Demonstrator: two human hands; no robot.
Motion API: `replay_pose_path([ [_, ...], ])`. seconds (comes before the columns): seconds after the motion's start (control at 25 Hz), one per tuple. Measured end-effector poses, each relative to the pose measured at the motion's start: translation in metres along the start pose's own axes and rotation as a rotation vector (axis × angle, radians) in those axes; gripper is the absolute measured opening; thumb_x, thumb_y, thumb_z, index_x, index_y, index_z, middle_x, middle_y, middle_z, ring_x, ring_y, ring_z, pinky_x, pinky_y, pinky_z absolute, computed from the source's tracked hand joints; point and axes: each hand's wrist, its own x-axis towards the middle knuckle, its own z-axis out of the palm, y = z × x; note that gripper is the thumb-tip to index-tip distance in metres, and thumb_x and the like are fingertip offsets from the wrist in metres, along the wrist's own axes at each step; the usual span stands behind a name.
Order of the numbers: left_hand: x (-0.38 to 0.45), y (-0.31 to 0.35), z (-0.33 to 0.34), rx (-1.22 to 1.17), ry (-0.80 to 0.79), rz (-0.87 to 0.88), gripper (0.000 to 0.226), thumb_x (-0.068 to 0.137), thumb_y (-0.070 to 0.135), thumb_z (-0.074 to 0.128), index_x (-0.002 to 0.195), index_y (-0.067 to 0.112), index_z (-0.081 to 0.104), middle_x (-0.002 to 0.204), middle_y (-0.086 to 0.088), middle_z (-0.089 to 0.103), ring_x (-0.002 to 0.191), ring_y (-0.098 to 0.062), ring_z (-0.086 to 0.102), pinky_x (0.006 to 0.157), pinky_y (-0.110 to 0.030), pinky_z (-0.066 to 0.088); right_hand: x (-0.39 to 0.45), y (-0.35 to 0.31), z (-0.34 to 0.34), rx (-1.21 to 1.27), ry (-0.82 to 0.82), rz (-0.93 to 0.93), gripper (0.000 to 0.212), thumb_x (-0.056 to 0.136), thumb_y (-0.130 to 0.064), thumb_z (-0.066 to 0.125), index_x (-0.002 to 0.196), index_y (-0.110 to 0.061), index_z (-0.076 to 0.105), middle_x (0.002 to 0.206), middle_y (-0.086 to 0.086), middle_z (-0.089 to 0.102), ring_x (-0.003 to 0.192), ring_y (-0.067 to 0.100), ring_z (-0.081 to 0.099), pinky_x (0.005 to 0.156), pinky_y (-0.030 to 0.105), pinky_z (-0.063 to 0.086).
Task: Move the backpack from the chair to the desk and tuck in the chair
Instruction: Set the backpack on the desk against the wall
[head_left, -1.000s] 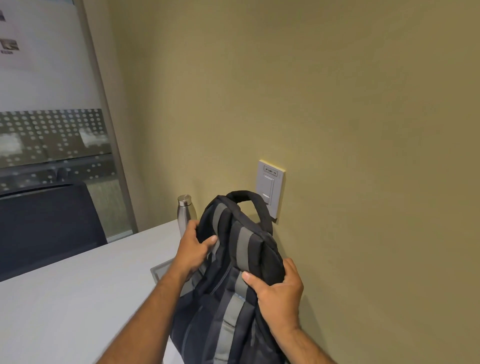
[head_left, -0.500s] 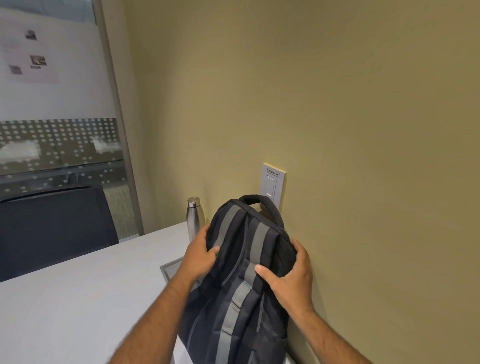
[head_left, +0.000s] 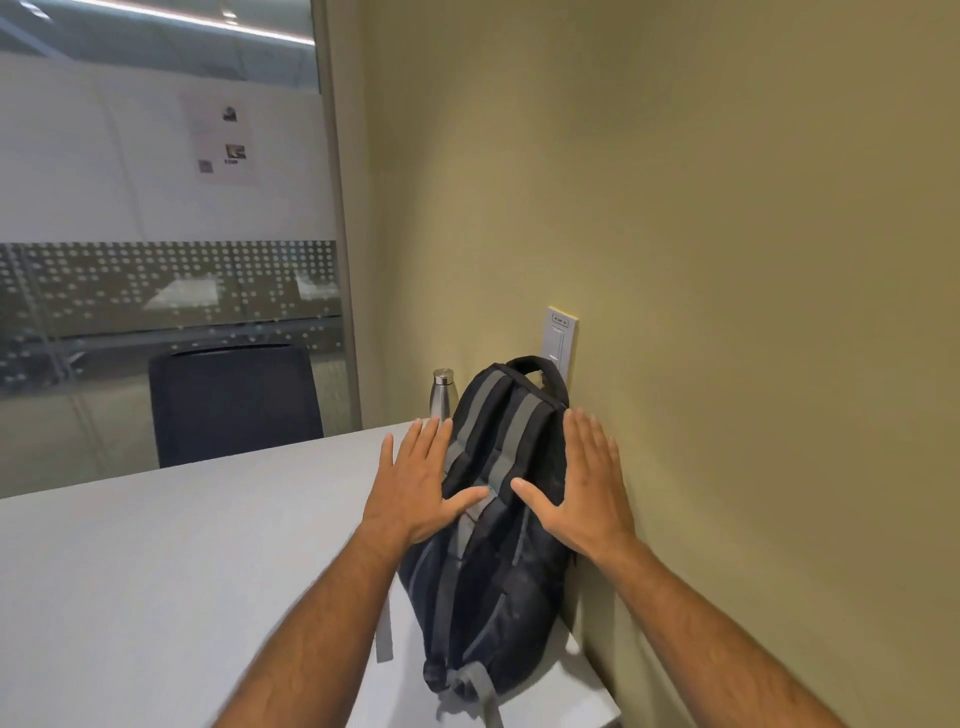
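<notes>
A black backpack (head_left: 501, 561) with grey straps stands on the white desk (head_left: 171, 566), leaning against the olive wall at the desk's right edge. My left hand (head_left: 415, 483) is spread flat by the pack's left side, fingers apart, holding nothing. My right hand (head_left: 582, 483) is spread the same way by the pack's right side, between pack and wall. I cannot tell whether the palms touch the fabric. A dark chair (head_left: 234, 405) stands behind the desk's far edge. The chair the backpack came from is out of view.
A steel bottle (head_left: 441, 392) stands on the desk just behind the backpack. A grey wall switch plate (head_left: 561, 340) sits above the pack's handle. A frosted glass partition (head_left: 166, 291) closes the far side. The desk's right corner (head_left: 608, 712) ends near the wall.
Both hands have let go of the backpack and opened flat beside it. The pack now rests on the desk against the wall. The view has pulled back and up.
</notes>
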Motion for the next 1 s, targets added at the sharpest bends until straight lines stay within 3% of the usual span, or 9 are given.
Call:
replay_pose_path([
  [0.12, -0.047, 0.018, -0.004, 0.066, 0.004, -0.022, 0.11, 0.077, 0.093, 0.019, 0.161, 0.027, -0.007, 0.172, -0.002, -0.009, 0.158, -0.025, -0.01, 0.126, -0.06, -0.003, -0.04, 0.005, -0.023, -0.11, -0.076, -0.081, 0.114, 0.083, -0.088, 0.026, 0.161, -0.018, -0.02, 0.17, 0.004, -0.024, 0.156, 0.021, -0.025, 0.129, 0.049, -0.011],
  [0.24, -0.099, 0.041, -0.006, 0.087, 0.023, -0.046, 0.111, 0.074, 0.095, 0.018, 0.161, 0.029, -0.005, 0.172, -0.002, -0.008, 0.158, -0.026, -0.009, 0.125, -0.06, -0.007, -0.082, 0.005, -0.045, -0.134, -0.106, -0.076, 0.114, 0.082, -0.089, 0.021, 0.161, -0.018, -0.021, 0.171, 0.007, -0.024, 0.156, 0.025, -0.025, 0.127, 0.05, -0.014],
  [0.48, -0.193, 0.072, -0.026, 0.187, -0.003, -0.036, 0.115, 0.069, 0.097, 0.003, 0.161, 0.028, -0.01, 0.172, -0.002, -0.011, 0.157, -0.026, -0.013, 0.122, -0.058, -0.014, -0.158, -0.004, -0.083, -0.17, -0.127, -0.152, 0.114, 0.082, -0.09, 0.018, 0.162, -0.016, -0.016, 0.171, 0.01, -0.021, 0.156, 0.026, -0.024, 0.127, 0.054, -0.012],
  [0.68, -0.26, 0.076, -0.042, 0.194, -0.017, -0.044, 0.116, 0.068, 0.098, 0.003, 0.16, 0.029, -0.01, 0.171, 0.0, -0.014, 0.156, -0.026, -0.015, 0.125, -0.061, -0.008, -0.22, -0.018, -0.103, -0.172, -0.107, -0.135, 0.114, 0.078, -0.094, 0.003, 0.159, -0.019, -0.022, 0.171, 0.009, -0.021, 0.156, 0.026, -0.024, 0.127, 0.055, -0.01],
  [1.0, -0.392, 0.075, -0.069, 0.202, -0.055, 0.016, 0.109, 0.071, 0.096, 0.004, 0.155, 0.032, -0.02, 0.168, 0.001, -0.021, 0.155, -0.026, -0.019, 0.124, -0.059, -0.014, -0.34, -0.057, -0.137, -0.199, -0.111, -0.149, 0.115, 0.079, -0.094, 0.005, 0.162, -0.017, -0.012, 0.17, 0.009, -0.018, 0.157, 0.027, -0.019, 0.128, 0.061, -0.002],
])
